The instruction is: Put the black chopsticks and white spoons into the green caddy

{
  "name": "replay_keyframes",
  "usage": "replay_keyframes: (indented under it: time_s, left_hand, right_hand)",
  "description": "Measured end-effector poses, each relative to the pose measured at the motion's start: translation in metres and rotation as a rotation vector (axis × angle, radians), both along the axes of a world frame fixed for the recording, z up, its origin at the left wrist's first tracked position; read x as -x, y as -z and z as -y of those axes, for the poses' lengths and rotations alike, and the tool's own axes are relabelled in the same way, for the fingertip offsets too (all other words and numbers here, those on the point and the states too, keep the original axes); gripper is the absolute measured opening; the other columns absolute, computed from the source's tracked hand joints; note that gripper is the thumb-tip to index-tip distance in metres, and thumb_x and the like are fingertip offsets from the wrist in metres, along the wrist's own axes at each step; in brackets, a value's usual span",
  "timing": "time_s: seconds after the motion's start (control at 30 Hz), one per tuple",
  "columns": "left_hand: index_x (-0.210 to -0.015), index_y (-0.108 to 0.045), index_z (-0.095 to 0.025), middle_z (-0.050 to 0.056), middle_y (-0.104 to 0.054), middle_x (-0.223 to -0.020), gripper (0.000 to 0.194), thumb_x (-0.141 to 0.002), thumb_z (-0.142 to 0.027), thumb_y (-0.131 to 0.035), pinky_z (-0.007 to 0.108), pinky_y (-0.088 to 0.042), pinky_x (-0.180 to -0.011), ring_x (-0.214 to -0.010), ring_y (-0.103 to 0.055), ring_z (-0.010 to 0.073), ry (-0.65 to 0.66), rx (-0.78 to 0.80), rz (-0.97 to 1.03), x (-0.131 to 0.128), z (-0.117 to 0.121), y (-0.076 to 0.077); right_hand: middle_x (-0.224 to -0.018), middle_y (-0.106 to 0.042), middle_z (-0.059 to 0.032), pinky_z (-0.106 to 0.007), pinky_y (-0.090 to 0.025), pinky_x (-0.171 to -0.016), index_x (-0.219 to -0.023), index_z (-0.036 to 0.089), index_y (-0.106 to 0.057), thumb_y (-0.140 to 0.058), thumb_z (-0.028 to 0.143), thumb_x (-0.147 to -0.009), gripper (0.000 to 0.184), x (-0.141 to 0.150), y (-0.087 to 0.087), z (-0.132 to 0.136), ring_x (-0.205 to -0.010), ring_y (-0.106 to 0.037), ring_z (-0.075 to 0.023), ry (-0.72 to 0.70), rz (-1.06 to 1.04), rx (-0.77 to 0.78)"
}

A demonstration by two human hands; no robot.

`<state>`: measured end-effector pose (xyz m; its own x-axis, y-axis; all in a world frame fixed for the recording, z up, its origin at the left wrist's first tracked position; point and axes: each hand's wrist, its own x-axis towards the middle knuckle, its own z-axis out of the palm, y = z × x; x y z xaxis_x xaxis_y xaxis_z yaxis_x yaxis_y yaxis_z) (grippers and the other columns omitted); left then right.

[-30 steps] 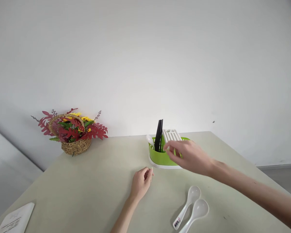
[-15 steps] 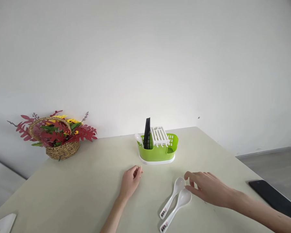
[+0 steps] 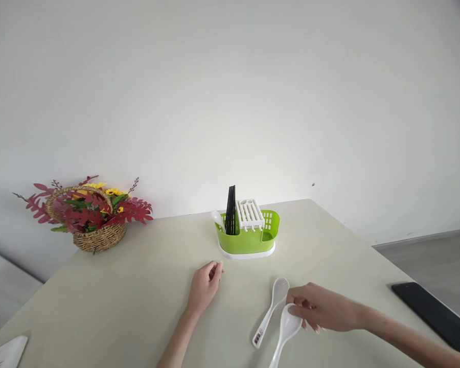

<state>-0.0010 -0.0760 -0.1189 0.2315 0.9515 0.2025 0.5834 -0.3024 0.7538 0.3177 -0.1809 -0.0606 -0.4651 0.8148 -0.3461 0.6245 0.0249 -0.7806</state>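
My right hand (image 3: 318, 307) pinches the bowl rim of a white spoon (image 3: 289, 327), its handle pointing down toward the bottom edge of the view. A second white spoon (image 3: 274, 307) lies just left of it on the table, bowl away from me, with a small printed mark on the handle. My left hand (image 3: 206, 286) rests on the table with fingers curled closed; whether anything is in them is hidden. Beyond it stands a green cutlery basket (image 3: 247, 245) on a white base, with black chopsticks (image 3: 230, 210), a white spoon (image 3: 217, 221) and a white slotted rack (image 3: 250, 213).
A wicker basket (image 3: 99, 239) of red and yellow artificial flowers stands at the table's back left. A black phone (image 3: 433, 317) lies at the right edge. Part of a white flat object (image 3: 7, 352) shows at the bottom left. A wall rises behind the table.
My right hand has closed on the nearer spoon's bowl and shifted it a little toward me. The other spoon stays on the table, and my left hand has hardly moved.
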Motion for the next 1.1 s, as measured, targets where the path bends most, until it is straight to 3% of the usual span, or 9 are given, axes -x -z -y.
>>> replay_keyframes:
  time_s: [0.1, 0.2, 0.27, 0.4, 0.53, 0.73, 0.93, 1.1]
  left_hand:
    - [-0.072, -0.059, -0.022, -0.002, -0.057, -0.059, 0.048, -0.1, -0.058, -0.044, 0.025, -0.036, -0.057, -0.054, -0.052, 0.0147, 0.007, 0.009, 0.012, 0.0, 0.0, 0.0]
    - [-0.071, -0.059, -0.022, -0.002, -0.057, -0.059, 0.048, -0.099, -0.058, -0.044, 0.025, -0.037, -0.056, -0.053, -0.053, 0.0146, 0.015, 0.008, 0.021, 0.001, 0.0, 0.0]
    - [-0.071, -0.059, -0.022, -0.002, -0.057, -0.058, 0.049, -0.1, -0.058, -0.043, 0.025, -0.036, -0.056, -0.052, -0.052, 0.0146, 0.018, -0.004, 0.016, 0.001, 0.0, 0.0]
    - [-0.073, -0.06, -0.022, -0.001, -0.06, -0.059, 0.048, -0.1, -0.058, -0.043, 0.025, -0.036, -0.056, -0.053, -0.054, 0.0148, 0.015, -0.016, 0.005, 0.002, 0.0, 0.002]
    - [-0.071, -0.059, -0.022, -0.001, -0.061, -0.06, 0.049, -0.1, -0.057, -0.042, 0.024, -0.037, -0.057, -0.052, -0.053, 0.0141, 0.014, -0.033, 0.006, 0.003, 0.0, 0.004]
    - [-0.074, -0.061, -0.022, -0.001, -0.06, -0.06, 0.047, -0.102, -0.054, -0.04, 0.025, -0.037, -0.057, -0.053, -0.054, 0.0146, 0.034, -0.051, -0.015, 0.005, -0.001, 0.009]
    - [-0.074, -0.06, -0.022, 0.0, -0.064, -0.063, 0.046, -0.103, -0.052, -0.04, 0.025, -0.037, -0.057, -0.054, -0.054, 0.014, 0.036, -0.062, -0.049, 0.006, -0.001, 0.014]
    - [-0.074, -0.06, -0.022, 0.0, -0.067, -0.067, 0.045, -0.103, -0.05, -0.04, 0.025, -0.037, -0.057, -0.056, -0.056, 0.0136, 0.041, -0.072, -0.071, 0.007, 0.0, 0.014]
  right_hand:
    - [-0.073, -0.067, 0.0009, -0.023, -0.046, -0.058, -0.091, 0.021, -0.062, -0.044, 0.049, -0.104, 0.035, 0.006, -0.035, -0.004, -0.058, -0.06, -0.0127, -0.012, -0.063, -0.077]
    - [-0.07, -0.065, 0.0003, -0.025, -0.046, -0.058, -0.089, 0.021, -0.061, -0.039, 0.051, -0.105, 0.04, 0.018, -0.076, -0.015, -0.061, -0.06, -0.0148, 0.079, -0.006, -0.26]
    - [-0.072, -0.066, -0.0009, -0.027, -0.044, -0.059, -0.086, 0.022, -0.059, -0.035, 0.048, -0.107, 0.041, 0.029, -0.103, -0.026, -0.063, -0.059, -0.016, 0.168, 0.087, -0.452]
    - [-0.09, -0.072, -0.0044, -0.028, -0.04, -0.06, -0.101, 0.022, -0.062, -0.033, 0.038, -0.108, 0.034, 0.051, -0.148, -0.052, -0.065, -0.061, -0.0165, 0.314, 0.269, -0.867]
    - [-0.104, -0.072, -0.0093, -0.03, -0.028, -0.057, -0.116, 0.02, -0.061, -0.029, 0.027, -0.109, 0.033, 0.069, -0.173, -0.081, -0.068, -0.061, -0.0174, 0.311, 0.651, -1.123]
    - [-0.095, -0.069, -0.0101, -0.03, -0.022, -0.057, -0.101, 0.016, -0.059, -0.037, 0.006, -0.1, 0.025, 0.092, -0.171, -0.119, -0.077, -0.062, -0.0196, 0.075, 0.904, -1.125]
    - [-0.095, -0.07, -0.0119, -0.029, -0.029, -0.058, -0.103, 0.013, -0.061, -0.045, -0.006, -0.089, 0.028, 0.112, -0.152, -0.134, -0.081, -0.066, -0.0224, -0.066, 0.978, -1.081]
    - [-0.098, -0.072, -0.0128, -0.029, -0.039, -0.06, -0.105, 0.011, -0.064, -0.059, -0.006, -0.083, 0.027, 0.13, -0.133, -0.139, -0.085, -0.07, -0.025, -0.173, 1.0, -1.018]
